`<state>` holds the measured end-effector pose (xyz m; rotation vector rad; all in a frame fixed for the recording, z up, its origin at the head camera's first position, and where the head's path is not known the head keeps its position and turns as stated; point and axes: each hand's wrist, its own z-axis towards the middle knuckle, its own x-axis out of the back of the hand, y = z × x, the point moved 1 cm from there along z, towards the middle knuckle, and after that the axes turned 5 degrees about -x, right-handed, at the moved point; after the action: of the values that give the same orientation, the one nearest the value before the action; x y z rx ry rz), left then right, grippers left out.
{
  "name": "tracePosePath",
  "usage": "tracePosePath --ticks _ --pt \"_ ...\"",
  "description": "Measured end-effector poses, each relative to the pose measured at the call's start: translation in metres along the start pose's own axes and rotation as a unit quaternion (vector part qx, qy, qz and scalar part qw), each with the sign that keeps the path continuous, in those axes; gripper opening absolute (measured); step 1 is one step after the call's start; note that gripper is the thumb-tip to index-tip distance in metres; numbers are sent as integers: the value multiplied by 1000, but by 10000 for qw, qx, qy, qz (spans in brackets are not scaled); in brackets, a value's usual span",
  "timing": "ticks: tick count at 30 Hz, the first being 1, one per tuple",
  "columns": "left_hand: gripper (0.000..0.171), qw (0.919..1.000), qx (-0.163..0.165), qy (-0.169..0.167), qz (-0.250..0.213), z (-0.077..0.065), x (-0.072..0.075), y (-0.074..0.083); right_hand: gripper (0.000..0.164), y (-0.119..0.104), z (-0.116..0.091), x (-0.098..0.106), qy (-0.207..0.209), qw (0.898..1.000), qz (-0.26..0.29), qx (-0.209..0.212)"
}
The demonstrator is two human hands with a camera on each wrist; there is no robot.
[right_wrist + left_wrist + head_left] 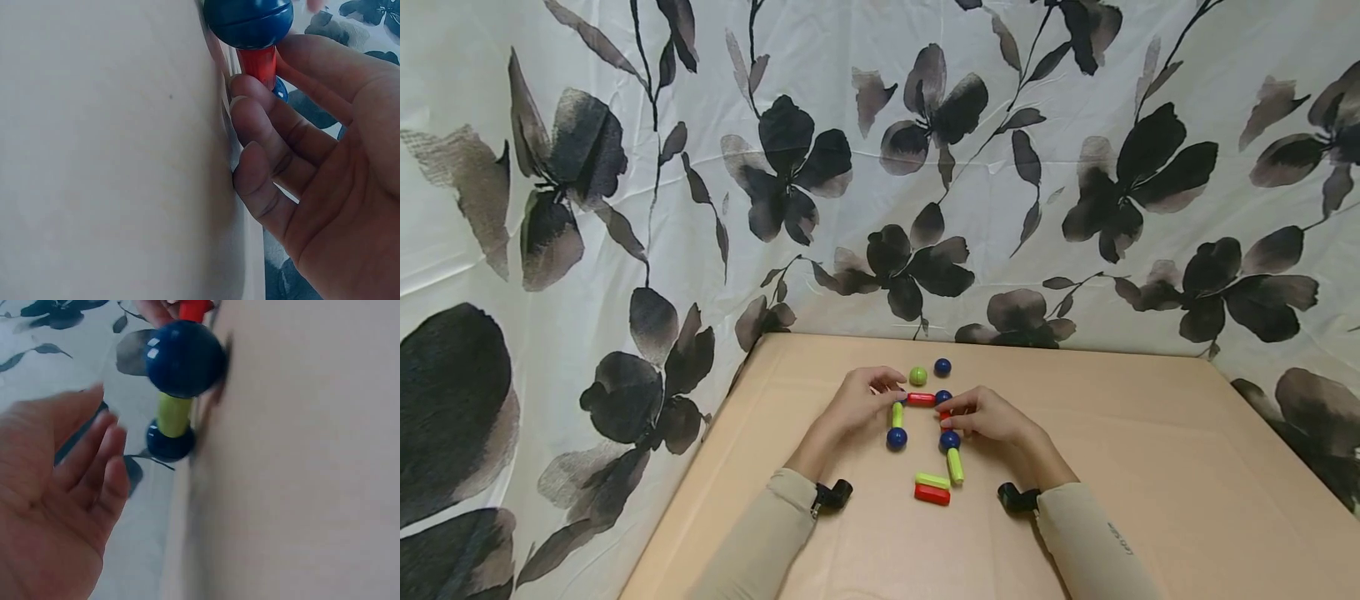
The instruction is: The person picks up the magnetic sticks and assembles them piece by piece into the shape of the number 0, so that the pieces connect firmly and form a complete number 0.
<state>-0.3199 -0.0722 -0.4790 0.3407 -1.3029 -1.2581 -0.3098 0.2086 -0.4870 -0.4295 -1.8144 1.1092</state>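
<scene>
On the table, blue balls and red and yellow-green rods form an angular, open-ended chain. My left hand [859, 400] is beside its upper left corner, fingers loosely bent and apart from the pieces in the left wrist view. There a yellow-green rod [173, 415] joins a near blue ball [185, 359] to a farther blue ball [170, 442]. My right hand [992, 414] holds the red rod [257, 65] on the chain's right side between thumb and fingers. A blue ball [250, 24] caps that rod, and another yellow-green rod [955, 467] extends from this ball. Across the top lies another red rod [921, 400].
Behind the chain sit a green ball [917, 376] and a loose blue ball [942, 367]. Nearer me, a loose yellow-green rod [932, 480] lies against a red rod [932, 495]. A flower-printed cloth [820, 292] hangs behind the tan table [1150, 467].
</scene>
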Motion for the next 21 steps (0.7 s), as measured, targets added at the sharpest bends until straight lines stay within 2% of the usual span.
tracePosePath --ticks 2,4,8,11,15,21 --pt "27 9984 -73 -540 -155 1 2 9 30 0 0 0 6 10000 -7 13" --pt "27 9929 -72 -1151 -298 0 3 18 30 0 0 0 1 10000 18 2" --pt "28 9738 -8 -2254 -295 -2 1 34 30 -1 0 1 6 10000 79 -35" --pt "28 9578 121 -2860 -281 -4 -5 41 29 -2 -1 1 26 9999 100 -60" --pt "30 9425 306 -3321 -230 -8 -15 48 29 -2 -1 1 28 9999 94 -72" --pt "28 9328 174 -3581 371 -13 -31 60 28 -1 -1 1 20 10000 64 -71"
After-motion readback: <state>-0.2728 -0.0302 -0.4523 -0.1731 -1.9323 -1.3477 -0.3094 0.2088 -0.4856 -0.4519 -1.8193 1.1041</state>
